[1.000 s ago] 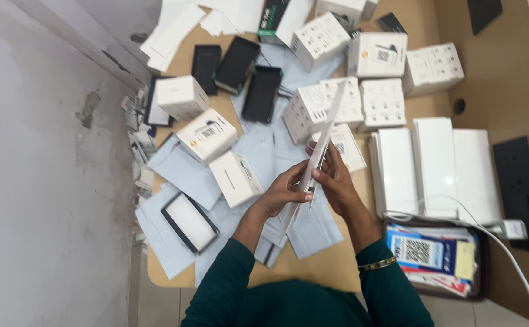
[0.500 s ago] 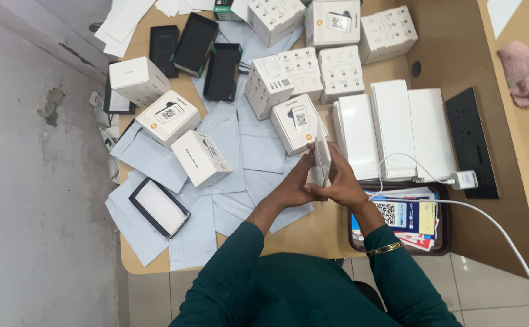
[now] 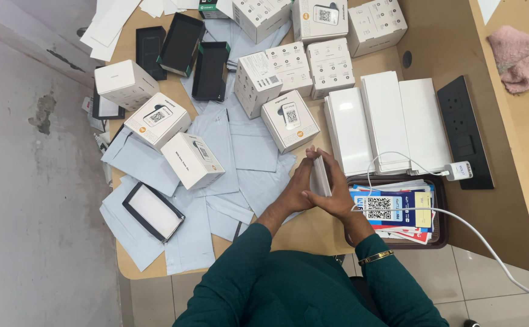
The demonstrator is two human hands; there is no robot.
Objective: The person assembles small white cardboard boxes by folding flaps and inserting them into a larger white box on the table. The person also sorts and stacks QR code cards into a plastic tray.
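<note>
white flat box [image 3: 319, 176] pressed btwn left hand [image 3: 298, 188] & right hand [image 3: 337, 192].

Flat white piece [image 3: 319, 177] mostly behind hands

Your left hand [image 3: 295, 189] and right hand [image 3: 337, 192] meet over the table's [image 3: 313, 233] near edge, pressing a thin flat piece [image 3: 320, 175] between them. Just beyond it sits a small box [image 3: 289, 120]. Right of your hands lies a tray [image 3: 440, 212] holding leaflets [image 3: 392, 209]; behind it, three flat slabs [image 3: 389, 121] lie side by side. Envelopes [image 3: 240, 151] lie left.
</note>
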